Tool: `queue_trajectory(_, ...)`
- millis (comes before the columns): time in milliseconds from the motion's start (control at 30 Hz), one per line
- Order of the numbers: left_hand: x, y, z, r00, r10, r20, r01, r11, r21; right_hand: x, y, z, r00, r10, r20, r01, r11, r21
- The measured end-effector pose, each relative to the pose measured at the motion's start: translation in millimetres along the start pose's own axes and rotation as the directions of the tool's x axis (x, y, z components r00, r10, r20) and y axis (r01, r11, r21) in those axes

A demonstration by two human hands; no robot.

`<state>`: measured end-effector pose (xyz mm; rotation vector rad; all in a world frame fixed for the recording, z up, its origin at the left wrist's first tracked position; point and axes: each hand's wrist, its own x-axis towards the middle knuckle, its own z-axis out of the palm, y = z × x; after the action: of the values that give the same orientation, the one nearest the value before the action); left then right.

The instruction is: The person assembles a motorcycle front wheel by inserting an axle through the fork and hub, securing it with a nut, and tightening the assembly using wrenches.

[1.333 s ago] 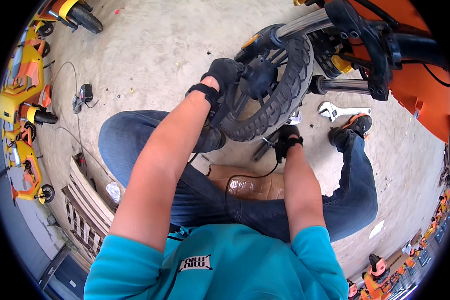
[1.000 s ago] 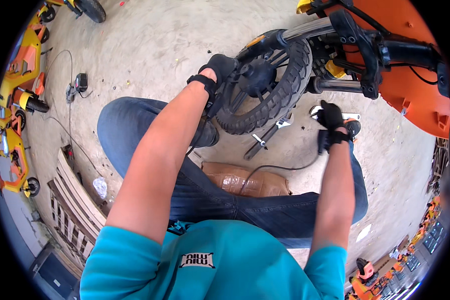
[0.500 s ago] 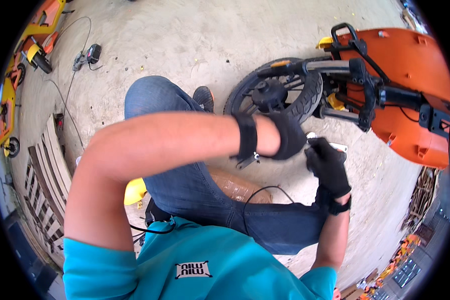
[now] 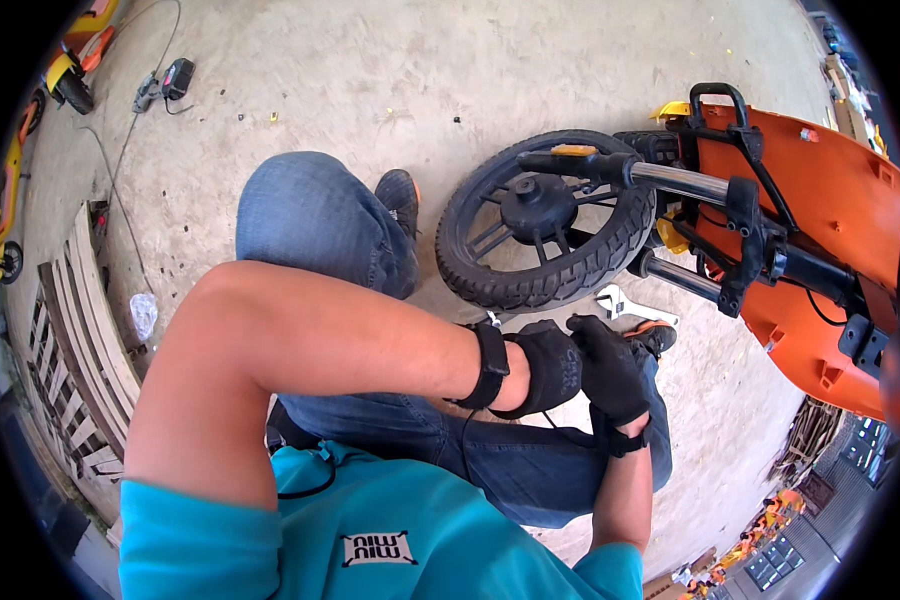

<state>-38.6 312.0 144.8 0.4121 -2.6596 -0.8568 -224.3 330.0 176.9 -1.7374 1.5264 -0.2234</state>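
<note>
Black-gloved, the left hand [image 4: 548, 366] and right hand [image 4: 610, 368] meet above the right knee, fingers curled (any grip is hidden), just below the black wheel [image 4: 545, 222]; a wrench [image 4: 622, 305] lies on the concrete floor [image 4: 300, 90] beside them.

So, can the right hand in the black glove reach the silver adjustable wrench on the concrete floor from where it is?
Probably yes. The right hand in the black glove sits just below the silver adjustable wrench, which lies in the open on the concrete floor beside the black rubber tyre. Nothing lies between them.
</note>
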Motion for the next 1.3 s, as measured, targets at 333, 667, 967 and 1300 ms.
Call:
queue_trajectory(333, 19.4, -0.9, -0.4, 0.993, -0.092, -0.072, 0.104, 0.977, 0.184, 4.6, 10.2, -5.1, 0.999, -0.001, 0.045, -0.009, 0.979, 0.206)
queue_trajectory(667, 40.1, -8.1, -44.3, 0.954, -0.135, -0.268, 0.204, 0.947, 0.249, -12.6, 5.5, -33.5, 0.970, 0.243, -0.016, -0.211, 0.873, 0.439)
queue_trajectory(967, 40.7, -6.3, -40.5, 0.969, -0.109, -0.223, 0.164, 0.955, 0.246, -13.2, 19.1, -24.0, 0.971, 0.231, 0.066, -0.229, 0.807, 0.545)
queue_trajectory(1300, 31.5, -3.3, -17.3, 0.975, -0.059, -0.213, 0.121, 0.950, 0.288, -10.9, 12.2, -22.1, 0.984, 0.123, 0.127, -0.171, 0.840, 0.516)
